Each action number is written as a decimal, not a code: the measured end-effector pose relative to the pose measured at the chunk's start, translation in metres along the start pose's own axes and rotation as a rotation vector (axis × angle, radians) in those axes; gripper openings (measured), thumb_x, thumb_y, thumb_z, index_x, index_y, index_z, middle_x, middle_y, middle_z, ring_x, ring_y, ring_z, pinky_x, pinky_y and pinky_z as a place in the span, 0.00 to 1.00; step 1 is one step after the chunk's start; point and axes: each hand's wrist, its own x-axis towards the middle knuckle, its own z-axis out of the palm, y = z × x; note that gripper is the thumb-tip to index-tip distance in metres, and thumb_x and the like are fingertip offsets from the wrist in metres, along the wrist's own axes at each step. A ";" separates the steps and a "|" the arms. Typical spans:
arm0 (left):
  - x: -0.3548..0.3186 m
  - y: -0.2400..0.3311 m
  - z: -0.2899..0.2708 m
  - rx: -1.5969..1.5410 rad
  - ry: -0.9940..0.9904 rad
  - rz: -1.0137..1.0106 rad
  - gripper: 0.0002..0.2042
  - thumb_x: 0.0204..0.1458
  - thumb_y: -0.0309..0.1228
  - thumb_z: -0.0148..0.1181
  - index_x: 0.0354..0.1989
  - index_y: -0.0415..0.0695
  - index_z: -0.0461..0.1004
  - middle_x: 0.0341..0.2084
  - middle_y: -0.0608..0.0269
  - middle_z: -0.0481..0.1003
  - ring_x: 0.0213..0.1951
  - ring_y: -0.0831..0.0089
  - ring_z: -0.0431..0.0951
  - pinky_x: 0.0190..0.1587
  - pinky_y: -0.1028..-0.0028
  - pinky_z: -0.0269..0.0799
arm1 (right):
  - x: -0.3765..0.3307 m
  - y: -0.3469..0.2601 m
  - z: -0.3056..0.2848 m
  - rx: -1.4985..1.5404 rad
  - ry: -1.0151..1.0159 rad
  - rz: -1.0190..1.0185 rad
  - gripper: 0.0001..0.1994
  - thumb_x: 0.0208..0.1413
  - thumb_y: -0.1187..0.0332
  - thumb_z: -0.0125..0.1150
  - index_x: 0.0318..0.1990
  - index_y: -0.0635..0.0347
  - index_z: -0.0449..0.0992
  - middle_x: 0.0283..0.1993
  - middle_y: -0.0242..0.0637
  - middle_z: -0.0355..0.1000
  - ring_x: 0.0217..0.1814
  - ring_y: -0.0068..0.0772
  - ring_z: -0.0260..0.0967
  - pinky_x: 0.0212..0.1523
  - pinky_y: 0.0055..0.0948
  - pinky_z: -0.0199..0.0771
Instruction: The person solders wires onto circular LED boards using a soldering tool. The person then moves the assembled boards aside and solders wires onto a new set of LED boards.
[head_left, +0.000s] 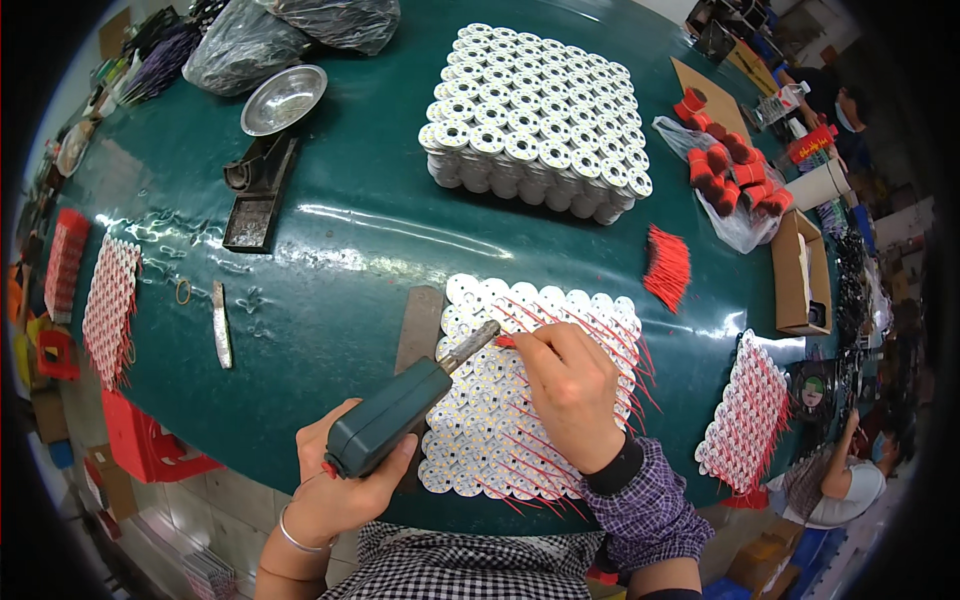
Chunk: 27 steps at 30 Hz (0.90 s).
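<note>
My left hand (pixel 350 480) is wrapped round the handle of a dark green soldering gun (pixel 390 415). The gun's metal tip points up and right over a panel of round white LED boards (pixel 465 425). My right hand (pixel 575 395) is closed in a pinch on short red wires (pixel 506 341), whose ends stick out beside the tip. Whether the tip touches a board I cannot tell. Red wires stand out from boards along the panel's right side and lower part. A flat brown bar (pixel 418 325) lies along the panel's upper left edge.
A tall stack of white boards (pixel 535 120) stands behind. Right of it are a red wire bundle (pixel 667 268), red wire coils (pixel 738 170) and a cardboard box (pixel 800 275). Wired panels (pixel 112 305) lie at both sides. A steel bowl (pixel 284 100) sits far left; another person (pixel 845 480) is at right.
</note>
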 end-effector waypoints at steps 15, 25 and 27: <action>-0.009 -0.007 -0.005 0.285 0.089 0.306 0.07 0.45 0.21 0.70 0.33 0.35 0.80 0.27 0.62 0.79 0.24 0.74 0.78 0.28 0.76 0.73 | 0.000 -0.001 0.001 -0.028 0.024 -0.006 0.08 0.44 0.81 0.69 0.34 0.64 0.80 0.31 0.37 0.72 0.31 0.38 0.73 0.29 0.34 0.73; -0.013 0.001 -0.004 -0.109 0.165 0.030 0.07 0.46 0.21 0.70 0.32 0.34 0.80 0.23 0.62 0.81 0.22 0.75 0.79 0.28 0.79 0.74 | -0.005 -0.013 -0.009 -0.056 0.027 -0.038 0.11 0.46 0.78 0.65 0.39 0.63 0.79 0.34 0.34 0.72 0.36 0.35 0.70 0.38 0.33 0.67; -0.014 -0.002 -0.006 -0.047 0.147 0.112 0.06 0.45 0.21 0.70 0.31 0.34 0.80 0.23 0.62 0.80 0.22 0.76 0.79 0.28 0.79 0.74 | -0.003 -0.016 -0.010 -0.071 0.054 -0.067 0.11 0.46 0.78 0.66 0.39 0.63 0.80 0.35 0.33 0.73 0.36 0.33 0.70 0.38 0.33 0.67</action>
